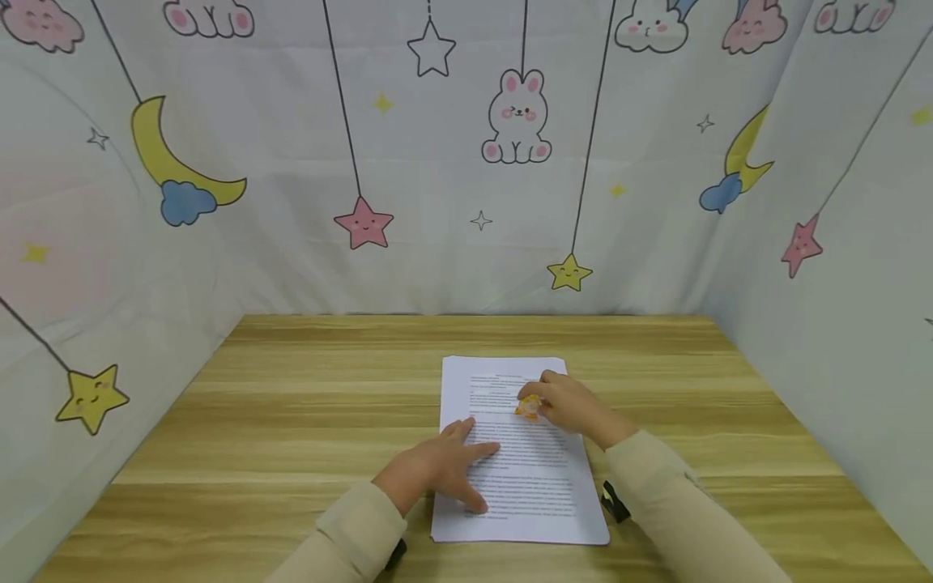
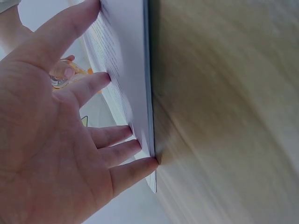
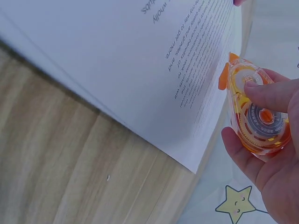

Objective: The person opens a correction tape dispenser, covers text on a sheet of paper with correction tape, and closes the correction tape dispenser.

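A stack of printed paper (image 1: 510,518) lies on the wooden table, its text running in dense lines. My left hand (image 1: 448,463) rests on the left part of the stack with its fingers spread; the left wrist view shows the fingertips (image 2: 124,132) touching the sheet near its edge. In my right hand (image 1: 576,405) I hold an orange and clear correction tape (image 3: 261,114), thumb on one side and fingers around the other. Its orange tip (image 3: 232,58) points toward the upper part of the printed page in the right wrist view.
The wood-grain table (image 1: 306,405) extends around the paper on all sides. White cloth (image 1: 452,283) printed with stars, moons and rabbits stands behind the table and along both sides. A small pale speck (image 3: 108,178) lies on the tabletop in the right wrist view.
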Demonstrator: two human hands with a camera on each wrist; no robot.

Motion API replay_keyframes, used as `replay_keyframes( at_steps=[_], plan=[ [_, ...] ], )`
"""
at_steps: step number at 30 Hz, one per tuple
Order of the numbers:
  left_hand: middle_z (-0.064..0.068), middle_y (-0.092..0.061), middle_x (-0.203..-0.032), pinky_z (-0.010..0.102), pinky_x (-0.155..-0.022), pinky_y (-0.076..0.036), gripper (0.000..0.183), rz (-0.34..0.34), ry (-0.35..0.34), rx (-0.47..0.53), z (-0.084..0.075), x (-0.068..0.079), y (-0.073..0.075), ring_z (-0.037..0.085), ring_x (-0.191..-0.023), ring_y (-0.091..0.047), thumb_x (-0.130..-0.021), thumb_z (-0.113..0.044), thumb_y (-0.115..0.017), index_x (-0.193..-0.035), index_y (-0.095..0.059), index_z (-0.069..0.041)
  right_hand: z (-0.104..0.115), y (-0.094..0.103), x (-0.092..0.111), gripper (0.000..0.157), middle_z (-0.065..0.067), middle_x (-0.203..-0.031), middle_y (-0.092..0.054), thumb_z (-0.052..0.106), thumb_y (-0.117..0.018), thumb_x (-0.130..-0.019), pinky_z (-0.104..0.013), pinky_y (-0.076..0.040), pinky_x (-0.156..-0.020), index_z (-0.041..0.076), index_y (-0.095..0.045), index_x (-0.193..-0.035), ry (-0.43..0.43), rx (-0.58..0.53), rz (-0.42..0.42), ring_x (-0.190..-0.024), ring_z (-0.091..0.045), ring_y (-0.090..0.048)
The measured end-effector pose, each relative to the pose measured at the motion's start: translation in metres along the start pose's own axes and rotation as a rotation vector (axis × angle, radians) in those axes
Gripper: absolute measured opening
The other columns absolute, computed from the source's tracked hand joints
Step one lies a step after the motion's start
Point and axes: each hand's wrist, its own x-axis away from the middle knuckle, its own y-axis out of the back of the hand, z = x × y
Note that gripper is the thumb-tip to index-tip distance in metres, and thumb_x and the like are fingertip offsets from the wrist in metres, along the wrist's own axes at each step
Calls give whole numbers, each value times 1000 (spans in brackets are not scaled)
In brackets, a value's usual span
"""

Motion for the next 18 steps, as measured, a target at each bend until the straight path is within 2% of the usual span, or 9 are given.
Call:
replay_keyframes(
  at_steps=[8,13,18],
  plan=[
    [9,-15,-154,56,-104,-31,82,-7,9,-36,-3,1,1,30,-142,-16,-67,-52,-76,-138,-39,-37,1,-3,-8,32,1,-81,-51,0,-60,-81,-24,-36,-63,21,-68,-103,-7,1,11,-68,-11,-40],
    [10,-17,-154,56,-104,-31,81,-14,0,-57,-2,1,1,31,-141,-18,-66,-53,-76,-138,-40,-37,3,-4,-10,31,0,-79,-50,1,-61,-80,-24,-35,-63,20,-68,-104,19,28,16,-68,-12,-39],
    [10,-18,-153,55,-104,-32,82,-14,-12,-71,-1,0,1,31,-140,-19,-66,-53,-75,-138,-40,-36,6,-4,-12,29,1,-80,-47,4,-62,-82,-25,-36,-64,21,-66,-105,25,77,68,-70,-13,-39]
  ],
)
